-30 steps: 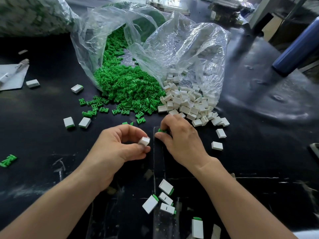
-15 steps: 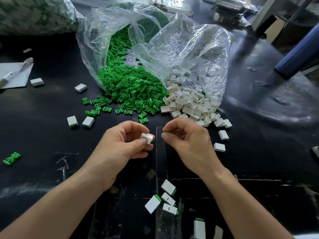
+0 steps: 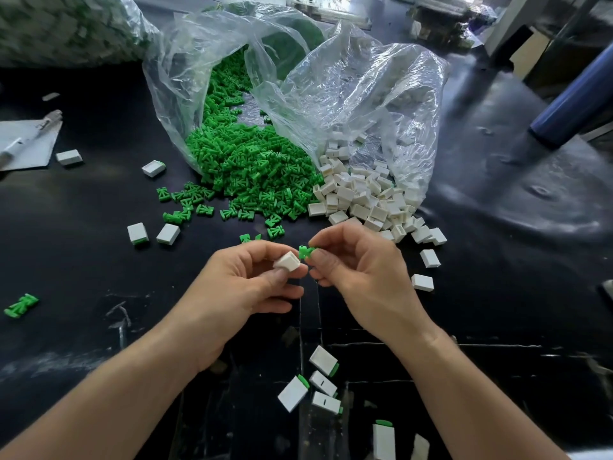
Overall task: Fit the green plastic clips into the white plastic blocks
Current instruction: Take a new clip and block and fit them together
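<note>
White blocks with green edges showing, a loose cluster of four fitted blocks, lie nearest on the black tabletop, between the two forearms. Beyond them both hands are held above the surface. Left hand: thumb and fingertips pinch a white block, held tilted. Right hand: thumb and forefinger pinch a green clip, just beside the block's upper right corner; cannot tell if clip and block touch. Right of the hands, two loose blocks lie apart from the rest. Far left, a stray clip lies alone. Left of the hands, a pair of blocks sits side by side; one shows a green edge. Farther back, a heap of green clips spills from a clear plastic bag, touching a heap of white blocks spilling from a second clear bag. At the far left edge lies a sheet of paper with a pen on it; at far right, a blue cylinder.
</note>
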Motion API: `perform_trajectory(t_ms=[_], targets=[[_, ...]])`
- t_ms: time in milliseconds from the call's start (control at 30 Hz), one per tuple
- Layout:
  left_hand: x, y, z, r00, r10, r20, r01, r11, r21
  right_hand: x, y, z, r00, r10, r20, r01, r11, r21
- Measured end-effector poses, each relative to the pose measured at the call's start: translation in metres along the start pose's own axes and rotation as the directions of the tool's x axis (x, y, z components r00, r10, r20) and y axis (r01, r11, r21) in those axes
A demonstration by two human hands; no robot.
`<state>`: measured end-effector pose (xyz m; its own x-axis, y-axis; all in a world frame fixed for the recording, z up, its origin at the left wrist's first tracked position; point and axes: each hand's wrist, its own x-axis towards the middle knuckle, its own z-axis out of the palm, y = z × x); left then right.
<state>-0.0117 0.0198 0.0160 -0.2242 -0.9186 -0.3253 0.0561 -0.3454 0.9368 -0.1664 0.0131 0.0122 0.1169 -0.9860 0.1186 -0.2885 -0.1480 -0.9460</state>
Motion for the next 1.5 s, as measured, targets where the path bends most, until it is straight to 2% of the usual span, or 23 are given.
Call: perform_trajectory(t_ms=[133, 400, 700, 967, 1233, 1367, 1500], targets=[[0.000, 0.000, 0.000, 1.000, 0.022, -0.006, -0.022, 1.000, 0.017, -0.001, 0.002, 0.003, 0.998, -0.013, 0.063, 0.017, 0.998, -0.062], [-0.001, -0.002, 0.001, 0.993, 0.116, -0.002, -0.114, 0.981, 0.155, -0.001, 0.001, -0.001, 0.990, -0.009, 0.138, 0.028, 0.991, -0.133], [-0.002, 0.000, 0.001, 0.995, 0.095, -0.008, -0.093, 0.984, 0.151, -0.003, 0.002, 0.000, 0.989, 0.019, 0.149, 0.025, 0.956, -0.292], [-0.002, 0.001, 0.000, 0.996, 0.089, 0.010, -0.090, 0.984, 0.155, -0.001, 0.006, 0.002, 0.974, 0.140, 0.181, -0.097, 0.969, -0.226], [-0.002, 0.003, -0.002, 0.996, 0.083, 0.018, -0.084, 0.981, 0.177, -0.003, 0.004, 0.003, 0.972, 0.111, 0.205, -0.051, 0.960, -0.274], [-0.003, 0.006, -0.004, 0.996, 0.077, 0.044, -0.082, 0.986, 0.143, -0.005, 0.002, 0.004, 0.973, 0.033, 0.231, 0.023, 0.972, -0.236], [-0.006, 0.010, -0.007, 0.989, 0.083, 0.121, -0.101, 0.983, 0.156, -0.005, -0.003, -0.002, 0.946, -0.025, 0.325, 0.109, 0.964, -0.241]])
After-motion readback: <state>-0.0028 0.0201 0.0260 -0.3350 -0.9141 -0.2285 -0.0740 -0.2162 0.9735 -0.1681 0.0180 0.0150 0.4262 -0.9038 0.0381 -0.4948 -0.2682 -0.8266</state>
